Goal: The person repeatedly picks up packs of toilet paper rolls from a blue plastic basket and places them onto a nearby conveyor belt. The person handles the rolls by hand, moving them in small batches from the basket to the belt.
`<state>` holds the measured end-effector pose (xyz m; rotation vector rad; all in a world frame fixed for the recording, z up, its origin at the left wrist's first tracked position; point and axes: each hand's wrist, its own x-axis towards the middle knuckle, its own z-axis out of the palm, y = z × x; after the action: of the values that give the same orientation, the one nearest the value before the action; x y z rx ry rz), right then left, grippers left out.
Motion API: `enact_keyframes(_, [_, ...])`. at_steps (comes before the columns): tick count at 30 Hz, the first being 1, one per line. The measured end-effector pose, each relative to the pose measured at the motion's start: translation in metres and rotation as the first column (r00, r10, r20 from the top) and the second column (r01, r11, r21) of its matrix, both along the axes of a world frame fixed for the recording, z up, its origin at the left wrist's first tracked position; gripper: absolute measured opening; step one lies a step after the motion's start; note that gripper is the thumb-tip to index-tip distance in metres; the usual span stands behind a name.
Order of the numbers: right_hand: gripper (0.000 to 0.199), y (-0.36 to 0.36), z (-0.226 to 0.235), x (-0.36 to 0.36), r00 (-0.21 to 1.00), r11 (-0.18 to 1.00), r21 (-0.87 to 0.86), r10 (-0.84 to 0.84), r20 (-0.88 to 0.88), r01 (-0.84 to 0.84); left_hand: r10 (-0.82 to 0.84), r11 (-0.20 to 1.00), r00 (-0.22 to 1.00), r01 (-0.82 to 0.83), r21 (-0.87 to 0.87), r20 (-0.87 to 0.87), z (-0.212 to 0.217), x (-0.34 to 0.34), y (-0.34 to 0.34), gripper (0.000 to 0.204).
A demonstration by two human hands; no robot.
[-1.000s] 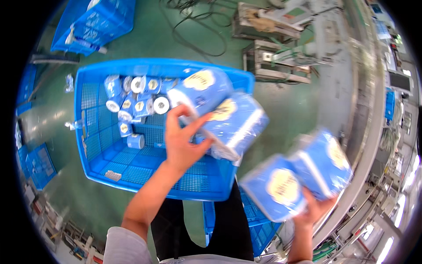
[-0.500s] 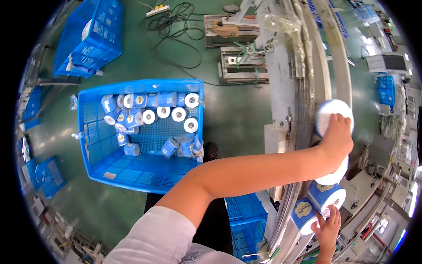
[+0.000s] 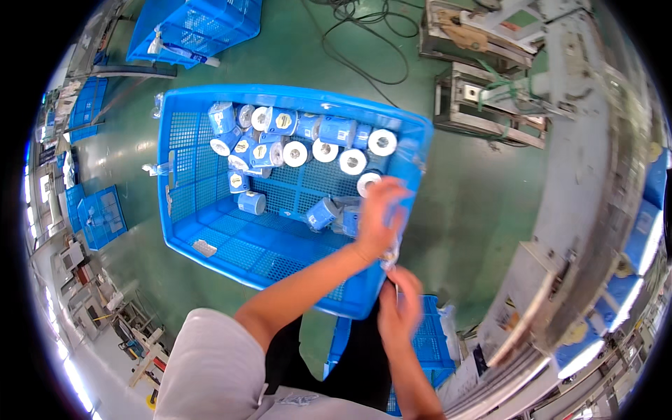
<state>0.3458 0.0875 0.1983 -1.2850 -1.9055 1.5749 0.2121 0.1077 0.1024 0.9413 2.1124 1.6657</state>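
A large blue plastic crate (image 3: pixel 210 259) stands before me with several toilet paper rolls (image 3: pixel 295 154) in blue wrapping, mostly along its far side. Over its right side is my left hand (image 3: pixel 381 220), smeared by motion, close to a few wrapped rolls (image 3: pixel 323 214) and some clear plastic film. Just outside the near right corner, my right hand (image 3: pixel 400 308) is blurred too, its fingers by a crumpled bit of plastic (image 3: pixel 390 257) at the rim. Whether either hand grips anything is not clear.
To my right runs a metal machine frame (image 3: pixel 567 175), with more blue-wrapped rolls (image 3: pixel 616 301) beyond its rail. Another blue crate (image 3: pixel 427 336) is low beside my legs. At the far left stands a further crate (image 3: pixel 203 31). Black cable (image 3: pixel 371 63) lies coiled on the green floor.
Both hands have left the rolls at the machine on the right and come over to the crate's right edge. The view has turned, so the crate sits nearer the middle.
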Motion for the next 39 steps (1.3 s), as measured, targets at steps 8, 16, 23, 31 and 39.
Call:
enact_keyframes(8, [0.036, -0.022, -0.399, -0.152, 0.279, 0.257, 0.178, 0.438, 0.855, -0.95, 0.357, 0.553, 0.929, -0.293, -0.78, -0.096, -0.331, -0.155, -0.177, 0.075])
enact_keyframes(16, [0.041, 0.023, -0.516, -0.141, -0.044, -0.274, 0.058, 0.354, 0.934, -0.96, 0.375, 0.195, 0.922, -0.18, -0.964, -0.096, -0.416, -0.19, -0.115, 0.071])
enact_keyframes(23, [0.023, 0.026, -0.473, -0.163, 0.046, -0.138, 0.137, 0.522, 0.852, -0.981, 0.207, 0.305, 0.964, -0.224, -0.925, -0.165, -0.387, -0.194, -0.167, 0.055])
enact_keyframes(31, [0.039, -0.005, -0.237, -0.136, 0.526, 0.51, 0.236, 0.554, 0.645, -0.827, 0.41, 0.661, 0.903, -0.393, -0.639, -0.131, -0.174, -0.142, -0.203, 0.05])
enact_keyframes(39, [0.051, 0.126, 0.193, 0.02, 0.724, 0.579, 0.462, 0.384, 0.573, -0.672, 0.08, 0.997, 0.968, -0.08, 0.009, -0.237, 0.152, -0.109, 0.026, 0.054])
